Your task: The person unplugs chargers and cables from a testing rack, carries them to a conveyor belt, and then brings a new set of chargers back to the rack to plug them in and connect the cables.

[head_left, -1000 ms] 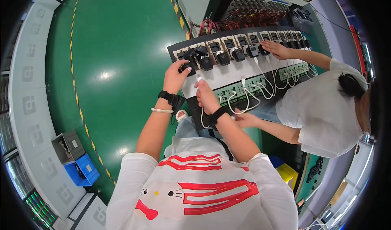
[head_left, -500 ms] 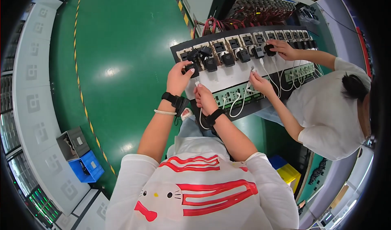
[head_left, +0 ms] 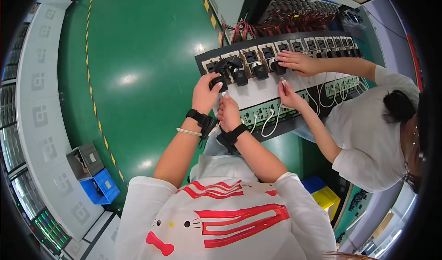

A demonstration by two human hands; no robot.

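Note:
My left hand (head_left: 205, 92) has its fingers closed around a black plug-in charger (head_left: 218, 82) at the left end of the socket board. Just below it, my right hand (head_left: 229, 112) pinches the white plug of a cable (head_left: 224, 94), its tip up against the charger's lower side. My fingers partly cover the join, so I cannot tell whether the plug is in. More black chargers, such as this one (head_left: 240, 78), sit in the row of sockets (head_left: 251, 56) to the right. A loose-looking cluster of black chargers (head_left: 229, 65) lies just above my hands.
On the right, a co-worker's hand (head_left: 301, 63) touches another black charger (head_left: 277, 67), while their other hand (head_left: 289, 95) holds a white cable plug. White cables run from a green port strip (head_left: 264, 112). Blue and grey bins (head_left: 99, 186) stand at left, a yellow bin (head_left: 326, 198) at lower right.
My right hand has brought the white plug up to the charger in my left hand. The co-worker's upper hand has moved left along the row to another charger.

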